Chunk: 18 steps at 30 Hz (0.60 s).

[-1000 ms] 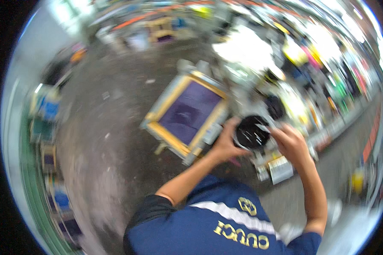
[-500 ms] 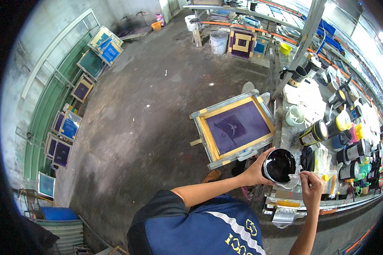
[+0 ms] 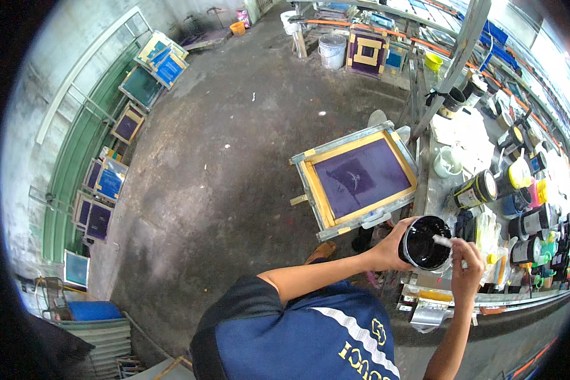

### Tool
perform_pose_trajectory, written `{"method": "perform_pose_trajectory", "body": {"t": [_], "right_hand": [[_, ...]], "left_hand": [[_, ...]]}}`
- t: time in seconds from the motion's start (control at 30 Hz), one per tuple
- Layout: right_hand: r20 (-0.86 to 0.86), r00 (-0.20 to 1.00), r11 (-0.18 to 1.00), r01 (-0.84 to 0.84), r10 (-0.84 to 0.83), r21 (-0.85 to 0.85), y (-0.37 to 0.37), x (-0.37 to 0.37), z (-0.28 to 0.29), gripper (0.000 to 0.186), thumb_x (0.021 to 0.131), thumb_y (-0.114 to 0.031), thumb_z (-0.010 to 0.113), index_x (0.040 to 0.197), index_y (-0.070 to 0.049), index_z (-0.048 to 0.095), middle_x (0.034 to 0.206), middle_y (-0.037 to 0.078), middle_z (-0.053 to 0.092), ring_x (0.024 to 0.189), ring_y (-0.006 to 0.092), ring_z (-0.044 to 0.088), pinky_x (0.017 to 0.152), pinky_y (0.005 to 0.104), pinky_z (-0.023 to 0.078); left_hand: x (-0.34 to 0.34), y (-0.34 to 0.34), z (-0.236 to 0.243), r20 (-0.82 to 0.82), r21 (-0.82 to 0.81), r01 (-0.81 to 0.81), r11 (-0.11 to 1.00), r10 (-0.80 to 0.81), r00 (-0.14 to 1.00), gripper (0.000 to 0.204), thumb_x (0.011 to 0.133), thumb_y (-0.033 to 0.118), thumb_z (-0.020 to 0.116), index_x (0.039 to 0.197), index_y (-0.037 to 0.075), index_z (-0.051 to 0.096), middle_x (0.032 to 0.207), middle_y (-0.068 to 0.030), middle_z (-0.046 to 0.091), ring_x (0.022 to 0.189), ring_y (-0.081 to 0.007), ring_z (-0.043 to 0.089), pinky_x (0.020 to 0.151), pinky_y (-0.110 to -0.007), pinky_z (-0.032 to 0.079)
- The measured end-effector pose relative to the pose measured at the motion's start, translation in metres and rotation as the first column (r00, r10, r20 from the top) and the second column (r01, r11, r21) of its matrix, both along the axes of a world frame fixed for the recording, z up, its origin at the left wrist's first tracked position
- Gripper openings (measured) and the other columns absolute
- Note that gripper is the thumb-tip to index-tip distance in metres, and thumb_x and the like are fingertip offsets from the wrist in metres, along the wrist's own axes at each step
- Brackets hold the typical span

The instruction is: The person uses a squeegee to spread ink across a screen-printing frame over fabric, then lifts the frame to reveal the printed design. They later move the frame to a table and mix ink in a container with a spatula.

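My left hand [image 3: 391,248] is wrapped round the side of a round tub [image 3: 425,269], tilted so that its mouth shows. Glossy black ink-like stuff [image 3: 424,247] coats the inside. In my right hand [image 3: 467,263], at the tub's right rim, the fingers pinch a pale stick-like tool [image 3: 442,240]. Its visible part lies over the tub's mouth; whether its end is in the black stuff I cannot tell. Just beyond the tub rests a printing screen [image 3: 361,180] with purple mesh, yellow tape edging and a grey frame.
To the right a long table [image 3: 434,196] carries several ink tubs, among them a black one with a yellow-green label [image 3: 475,190], and a translucent bucket [image 3: 448,162]. A metal post [image 3: 453,69] rises from its edge. More screens [image 3: 98,220] lean along the left wall. A white bucket [image 3: 332,52] stands far off.
My right hand has shifted the pale tool from the tub's near right rim further up over the mouth. The whole view has swung slightly, and the tub sits a little further right.
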State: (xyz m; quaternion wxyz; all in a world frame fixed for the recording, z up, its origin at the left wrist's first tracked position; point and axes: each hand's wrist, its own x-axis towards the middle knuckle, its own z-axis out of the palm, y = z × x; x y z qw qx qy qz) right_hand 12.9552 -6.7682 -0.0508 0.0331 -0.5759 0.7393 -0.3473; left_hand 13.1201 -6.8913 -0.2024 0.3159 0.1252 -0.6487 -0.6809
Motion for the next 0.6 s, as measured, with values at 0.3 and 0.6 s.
{"method": "perform_pose_trajectory", "body": {"t": [0.3,0.6], "right_hand": [[0.036,0.999,0.999,-0.030,0.030,-0.022,0.019,0.007,-0.006,0.010,0.094,0.001,0.070,0.103,0.000,0.075,0.080,0.011,0.065,0.066,0.0202,0.062,0.062,0.0315,0.048],[0.045,0.999,0.999,-0.029,0.028,0.022,0.036,0.005,0.006,0.018,0.092,0.005,0.071,0.108,-0.003,0.076,0.080,0.010,0.067,0.064,0.0204,0.061,0.059,0.0310,0.048]], "left_hand": [[-0.009,0.002,-0.014,-0.012,-0.138,-0.043,0.990,0.041,0.999,0.128,0.059,0.025,0.101,0.161,0.005,0.025,0.157,-0.0141,0.039,0.151,-0.0278,0.035,0.127,-0.041,0.026],[-0.010,0.006,0.002,0.047,0.027,-0.010,1.000,0.009,0.999,0.120,0.060,0.021,0.100,0.158,0.006,0.033,0.150,-0.0134,0.045,0.144,-0.0273,0.045,0.123,-0.040,0.034]]}}
